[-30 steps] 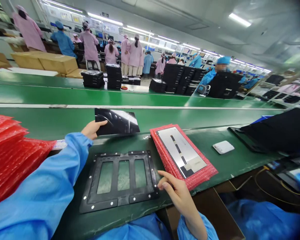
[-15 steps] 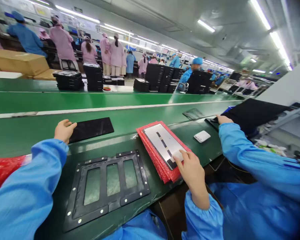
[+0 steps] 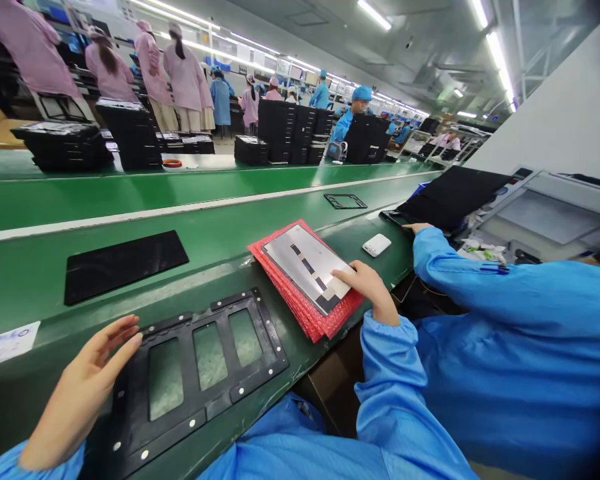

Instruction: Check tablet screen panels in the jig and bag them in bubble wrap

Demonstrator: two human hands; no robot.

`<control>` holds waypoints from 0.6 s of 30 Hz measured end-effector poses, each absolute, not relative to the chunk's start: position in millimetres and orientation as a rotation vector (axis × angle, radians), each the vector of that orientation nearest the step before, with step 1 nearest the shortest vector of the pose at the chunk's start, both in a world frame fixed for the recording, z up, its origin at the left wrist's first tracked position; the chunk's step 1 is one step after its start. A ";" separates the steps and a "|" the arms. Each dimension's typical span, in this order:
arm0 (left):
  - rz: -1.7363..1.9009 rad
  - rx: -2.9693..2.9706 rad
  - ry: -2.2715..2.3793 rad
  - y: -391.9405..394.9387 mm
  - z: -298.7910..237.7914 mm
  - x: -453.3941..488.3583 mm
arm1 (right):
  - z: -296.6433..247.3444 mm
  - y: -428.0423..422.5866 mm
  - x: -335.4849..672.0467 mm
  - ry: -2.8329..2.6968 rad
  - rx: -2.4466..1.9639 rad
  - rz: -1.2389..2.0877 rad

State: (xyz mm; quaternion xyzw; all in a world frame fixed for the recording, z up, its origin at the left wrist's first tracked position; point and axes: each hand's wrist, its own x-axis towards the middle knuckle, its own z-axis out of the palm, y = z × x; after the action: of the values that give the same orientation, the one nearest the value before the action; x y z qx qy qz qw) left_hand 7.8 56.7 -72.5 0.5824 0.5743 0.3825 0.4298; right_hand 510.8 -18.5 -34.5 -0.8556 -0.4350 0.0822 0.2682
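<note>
Hands in blue sleeves are working along a green worktop (image 3: 25,293). The right hand (image 3: 365,288) is lying over the near corner of a silver-backed rectangular display panel (image 3: 305,267), its grip open and flat, pinching nothing, with the fingertips (image 3: 336,272) resting at the panel's edge. That panel is sitting on a stack of red bubble-wrap pouches (image 3: 305,313). The left hand (image 3: 87,380) is hovering open with its fingers spread, its grip empty, right beside the left rail of a black rectangular jig tray with three windows and white rivets (image 3: 260,380); whether it is touching the rail is hard to tell. A glossy black rectangular sheet (image 3: 125,267) is lying apart beyond the tray. The handling looks careful: relaxed fingers are pressing on nothing, and the panel is bedding on its padding. Off to the right, a co-worker's hand (image 3: 417,228) is reaching toward a pile of black sheets (image 3: 450,197), near a white rounded-corner box (image 3: 377,245). A small white label (image 3: 5,343) is lying toward the worktop's left end, its print too small to read; no brand name is legible anywhere.
</note>
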 end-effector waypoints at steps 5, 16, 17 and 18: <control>0.829 1.292 1.322 50.0 -66.1 4.1 | -37.4 -22.0 512.9 -1.023 -1.877 0.382; 0.760 1.517 1.021 31.6 -47.1 14.1 | -35.2 -68.5 403.4 -0.700 -1.276 1.035; 0.815 1.583 0.966 30.2 -44.0 14.5 | -37.3 -70.7 389.8 -0.677 -1.263 1.143; 0.874 1.648 0.914 29.3 -40.1 14.1 | -39.9 -71.6 377.1 -0.660 -1.245 1.256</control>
State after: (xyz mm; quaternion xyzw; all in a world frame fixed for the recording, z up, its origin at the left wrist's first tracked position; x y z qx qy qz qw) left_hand 14.1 29.3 -40.1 0.6838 0.3791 0.3625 0.5072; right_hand 377.1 -71.6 -39.9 -0.5341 -0.2830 0.5389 0.5867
